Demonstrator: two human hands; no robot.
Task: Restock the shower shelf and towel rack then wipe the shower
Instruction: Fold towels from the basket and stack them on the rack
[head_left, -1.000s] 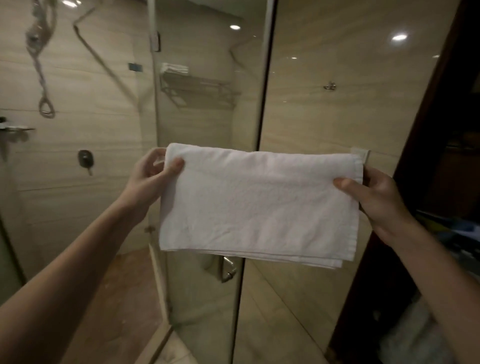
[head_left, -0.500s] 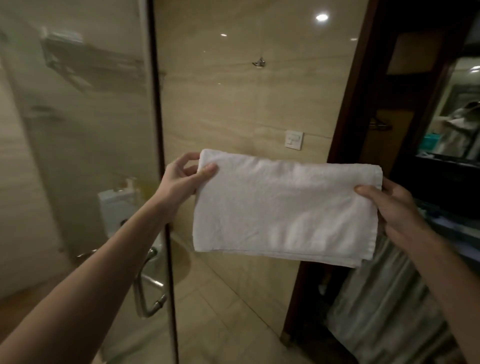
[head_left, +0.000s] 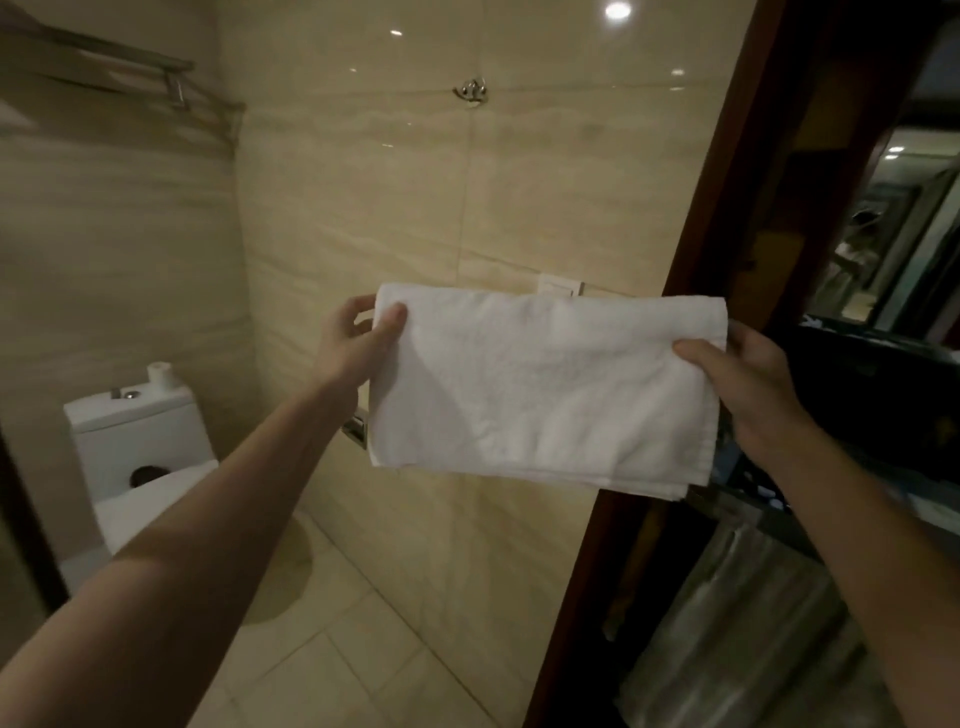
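Head view, the only one.

- Towel (head_left: 540, 384): white, folded, held up in mid-air in front of the tiled wall, touching nothing else. Its long axis runs level, left to right, with the folded edge on top and the loose layers hanging below.
- Left hand (head_left: 358, 343): pinches the top left corner, thumb on the near face and fingers curled behind.
- Right hand (head_left: 748, 374): clamps the right edge near the top, thumb across the front and the rest hidden behind the cloth.
- Rack (head_left: 176, 85): metal, on the wall at the far upper left, well apart from the towel and above it (dim and blurred, so what lies on it cannot be told).
- From the grip, the rack lies up and to the left, and the left hand is the nearer one. The towel would likely have to be lifted and carried leftward, left corner leading and long axis kept along the rack's bars.
- Also there: a toilet (head_left: 130, 441) low on the left, under the rack, and a hook (head_left: 471, 92) high on the wall above the towel.
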